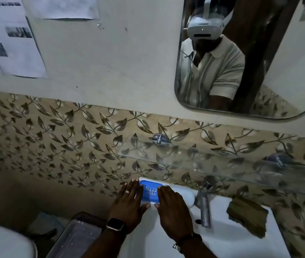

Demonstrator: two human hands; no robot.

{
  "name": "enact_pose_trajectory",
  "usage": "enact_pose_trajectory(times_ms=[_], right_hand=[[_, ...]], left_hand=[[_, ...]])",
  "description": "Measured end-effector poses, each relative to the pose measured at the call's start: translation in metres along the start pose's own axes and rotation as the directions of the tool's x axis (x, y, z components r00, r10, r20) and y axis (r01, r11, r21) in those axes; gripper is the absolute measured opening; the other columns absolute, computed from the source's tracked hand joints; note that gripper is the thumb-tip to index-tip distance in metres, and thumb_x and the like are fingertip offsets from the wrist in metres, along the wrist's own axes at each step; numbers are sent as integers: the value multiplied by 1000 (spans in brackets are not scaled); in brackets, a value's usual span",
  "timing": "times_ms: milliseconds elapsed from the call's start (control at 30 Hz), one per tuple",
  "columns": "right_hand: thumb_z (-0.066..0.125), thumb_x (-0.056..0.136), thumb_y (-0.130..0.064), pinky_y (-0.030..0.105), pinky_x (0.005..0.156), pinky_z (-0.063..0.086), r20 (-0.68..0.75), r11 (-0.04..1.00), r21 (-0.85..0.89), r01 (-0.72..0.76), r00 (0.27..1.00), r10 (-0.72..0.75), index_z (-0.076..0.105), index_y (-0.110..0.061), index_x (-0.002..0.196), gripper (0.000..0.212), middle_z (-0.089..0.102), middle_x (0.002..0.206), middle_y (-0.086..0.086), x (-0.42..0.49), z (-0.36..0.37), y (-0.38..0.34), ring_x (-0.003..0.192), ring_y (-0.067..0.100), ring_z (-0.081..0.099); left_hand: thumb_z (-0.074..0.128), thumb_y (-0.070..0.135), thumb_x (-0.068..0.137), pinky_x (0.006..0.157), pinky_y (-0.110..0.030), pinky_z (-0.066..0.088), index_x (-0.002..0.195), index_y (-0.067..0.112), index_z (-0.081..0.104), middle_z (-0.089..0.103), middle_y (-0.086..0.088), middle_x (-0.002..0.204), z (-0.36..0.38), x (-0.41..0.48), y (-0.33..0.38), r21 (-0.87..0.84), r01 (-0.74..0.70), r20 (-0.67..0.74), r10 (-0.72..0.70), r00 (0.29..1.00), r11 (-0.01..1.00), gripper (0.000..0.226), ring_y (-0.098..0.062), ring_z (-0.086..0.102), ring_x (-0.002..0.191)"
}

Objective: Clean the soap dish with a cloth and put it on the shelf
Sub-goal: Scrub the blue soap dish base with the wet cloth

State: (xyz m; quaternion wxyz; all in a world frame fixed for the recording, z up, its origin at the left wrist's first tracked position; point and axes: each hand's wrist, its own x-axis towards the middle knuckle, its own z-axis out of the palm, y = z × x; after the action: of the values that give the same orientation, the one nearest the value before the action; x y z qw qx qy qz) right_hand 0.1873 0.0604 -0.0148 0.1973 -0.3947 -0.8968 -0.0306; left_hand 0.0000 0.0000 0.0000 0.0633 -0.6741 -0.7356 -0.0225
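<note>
"Blue plastic between my hands: that's the soap dish point(148, 192). My left hand point(129, 202) lies flat along its left side and my right hand point(172, 207) flat along its right. The fingers are straight on both, and the thumbs are close together at the near edge."

"Have you got it gripped?"

"I see no curl in either hand; they bracket the dish rather than clasp it. I read that as squaring up for a two-sided lift, so a slippery dish can't skid away."

"Where does it sit?"

"Low centre of the frame, at the left end of the white worktop point(222, 239), close against the leaf-patterned tiles. Whether it holds soap or water I can't tell."

"And the cloth?"

"The brown cloth point(246, 215) lies lower right, beyond the tap point(204, 211) and well apart from both hands. I'd guess it's parked there clear of the basin, on the right hand's side. As far as I can judge nothing has been wiped, so one hand must let go and fetch it."

"The shelf?"

"The glass shelf point(194, 161) runs along the tiles above the dish and off toward the right edge, on metal brackets. It's near overhead, so I'd draw the dish toward me before raising it, or risk clipping the glass."
</note>
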Motion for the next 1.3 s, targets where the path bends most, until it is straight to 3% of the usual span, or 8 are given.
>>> enact_pose_trajectory(times_ms=[133,267,467,567,800,967,1100,1300], right_hand=[[63,80,-11,36,84,35,45,996,-83,12,999,-8,62,-10,125,45,65,113,6,11,12,-5,98,27,63],[35,79,-8,40,74,34,149,975,-222,15,989,19,65,-15,106,41,62,98,5,25,22,-8,90,28,57],[40,78,-11,41,71,29,189,951,-306,46,982,13,64,-19,79,25,58,85,5,36,30,-12,89,28,55],[50,77,-10,41,71,36,175,954,-296,48,985,5,63,-19,79,16,58,83,4,39,31,-14,90,28,53],[45,81,-11,40,71,29,119,959,-265,103,990,-73,59,-20,77,17,57,79,2,37,28,-19,88,27,52],[49,83,-12,39,72,29,115,965,-234,114,989,-89,58,-21,79,12,57,81,1,34,14,-24,87,25,55],[52,81,-11,38,72,28,43,964,-226,138,990,-131,54,-21,76,11,54,78,0,33,-11,-30,84,25,53],[51,84,-11,36,67,39,-55,950,-237,201,974,-219,53,-20,76,13,55,78,0,21,-56,-42,89,24,56]], left_hand=[[30,54,96,117,-37,4,128,12,71,67,-14,134,18,12,-8,-15,20,177,-17,984,1000,67,-31,67,121],[40,45,84,116,-41,5,123,15,73,65,-16,137,42,21,-17,9,-22,253,19,967,1000,60,-34,66,122],[41,37,83,114,-44,12,115,21,77,65,-14,137,56,25,-24,48,-93,203,81,976,995,51,-34,66,121],[42,38,83,107,-46,28,111,23,79,66,-14,136,57,27,-26,2,-88,194,86,977,996,49,-33,67,120],[45,44,81,103,-42,32,104,21,80,67,-12,135,50,18,-29,-100,-92,150,106,983,991,48,-31,66,122],[37,52,98,102,-39,34,108,22,78,68,-9,133,44,5,-36,-194,-94,-5,95,995,977,52,-29,66,118],[21,58,103,94,-39,54,118,21,74,66,-6,135,25,-7,-39,-351,-57,-134,10,991,935,66,-28,63,116],[35,56,102,98,-30,49,123,13,71,61,-8,131,5,-25,-32,-676,-101,-338,-185,923,730,60,-22,59,117]])
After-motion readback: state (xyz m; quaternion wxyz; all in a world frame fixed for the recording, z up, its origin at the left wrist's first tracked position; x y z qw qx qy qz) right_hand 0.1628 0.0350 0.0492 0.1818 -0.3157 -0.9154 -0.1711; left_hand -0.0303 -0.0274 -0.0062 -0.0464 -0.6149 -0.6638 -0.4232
